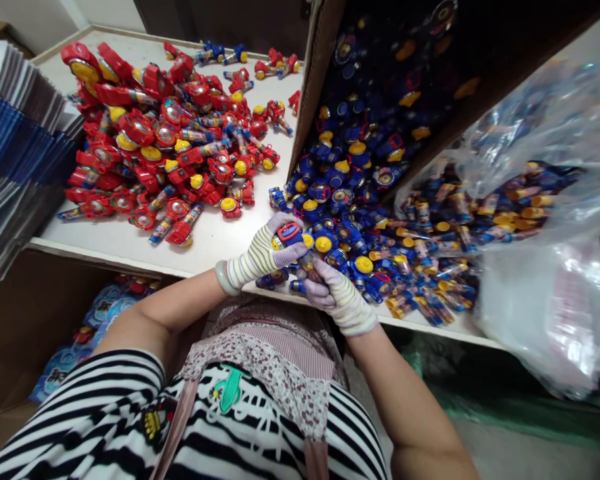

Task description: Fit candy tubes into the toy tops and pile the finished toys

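My left hand point(263, 257), in a striped glove, is closed around a blue toy piece point(289, 232) with a red-rimmed part and a yellow knob. My right hand point(341, 298), gloved alike, grips a small printed tube point(310, 268) at the toy's lower end. The tube meets the blue piece between my hands; whether it is fully seated I cannot tell. Just beyond and to the right lie many blue toy pieces point(341, 197) with yellow knobs. Farther right are loose printed tubes with yellow ends point(433, 301).
Red toys with tubes point(173, 143) form a heap on the white table point(220, 250) at left. A cardboard box point(307, 87) lies open toward me, spilling blue pieces. Clear plastic bags point(545, 293) stand at right. Stacked printed cards point(17, 153) rise at far left.
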`<state>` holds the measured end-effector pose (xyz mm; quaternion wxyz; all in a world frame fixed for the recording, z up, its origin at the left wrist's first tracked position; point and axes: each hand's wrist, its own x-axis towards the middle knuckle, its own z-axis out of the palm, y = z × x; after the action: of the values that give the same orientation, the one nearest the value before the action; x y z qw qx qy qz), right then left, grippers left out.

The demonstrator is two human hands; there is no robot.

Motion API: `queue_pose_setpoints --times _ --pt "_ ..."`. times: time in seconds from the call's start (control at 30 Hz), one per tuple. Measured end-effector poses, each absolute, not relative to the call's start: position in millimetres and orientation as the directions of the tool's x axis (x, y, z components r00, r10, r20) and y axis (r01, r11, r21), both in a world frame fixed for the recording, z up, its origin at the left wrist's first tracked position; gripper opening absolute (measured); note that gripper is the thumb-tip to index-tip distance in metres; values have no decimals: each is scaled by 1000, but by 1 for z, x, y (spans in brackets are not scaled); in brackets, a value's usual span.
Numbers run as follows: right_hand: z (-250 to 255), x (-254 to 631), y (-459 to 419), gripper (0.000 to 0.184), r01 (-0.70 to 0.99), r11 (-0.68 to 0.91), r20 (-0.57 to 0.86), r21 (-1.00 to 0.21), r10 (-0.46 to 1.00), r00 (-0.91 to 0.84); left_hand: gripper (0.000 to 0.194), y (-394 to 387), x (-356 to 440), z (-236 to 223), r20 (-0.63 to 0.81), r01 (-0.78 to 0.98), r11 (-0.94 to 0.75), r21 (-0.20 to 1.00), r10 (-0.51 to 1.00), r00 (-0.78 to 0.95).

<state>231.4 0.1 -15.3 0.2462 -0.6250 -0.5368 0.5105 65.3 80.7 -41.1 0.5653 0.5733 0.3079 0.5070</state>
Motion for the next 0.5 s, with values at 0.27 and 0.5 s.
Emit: queue_pose_setpoints --times 0.27,0.5 --pt "-9 233 -4 52 709 -133 -117 -692 991 73 35 75 75 -26 139 -149 -116 982 978 153" --pt "-24 229 -25 71 310 -237 -312 -921 924 -221 38 49 61 -15 226 -93 -209 974 942 248"
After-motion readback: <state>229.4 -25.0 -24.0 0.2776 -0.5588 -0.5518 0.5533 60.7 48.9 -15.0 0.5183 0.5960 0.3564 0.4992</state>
